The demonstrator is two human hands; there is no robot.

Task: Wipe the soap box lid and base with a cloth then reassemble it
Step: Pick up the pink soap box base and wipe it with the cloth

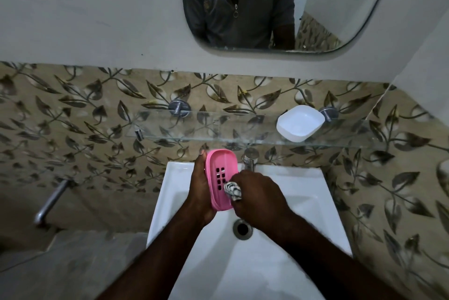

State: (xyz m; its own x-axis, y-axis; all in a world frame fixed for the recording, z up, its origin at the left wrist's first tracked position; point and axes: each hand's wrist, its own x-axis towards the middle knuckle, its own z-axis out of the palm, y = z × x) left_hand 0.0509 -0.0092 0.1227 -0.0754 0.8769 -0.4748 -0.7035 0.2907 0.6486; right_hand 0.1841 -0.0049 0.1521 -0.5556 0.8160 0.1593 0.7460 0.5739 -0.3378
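Note:
My left hand (200, 186) grips a pink soap box part (220, 166) with drain slots, holding it tilted above the sink. My right hand (257, 196) holds a bunched black-and-white cloth (232, 190) and presses it against the lower inside of the pink part. The white soap box part (300, 126) lies open side up on the glass shelf (194, 127), at its right end.
A white sink (303, 193) with a drain hole (242, 228) lies below my hands, and a chrome tap (249, 160) stands at its back. A mirror (267, 8) hangs above. A metal pipe (51, 200) sticks out of the wall at the left.

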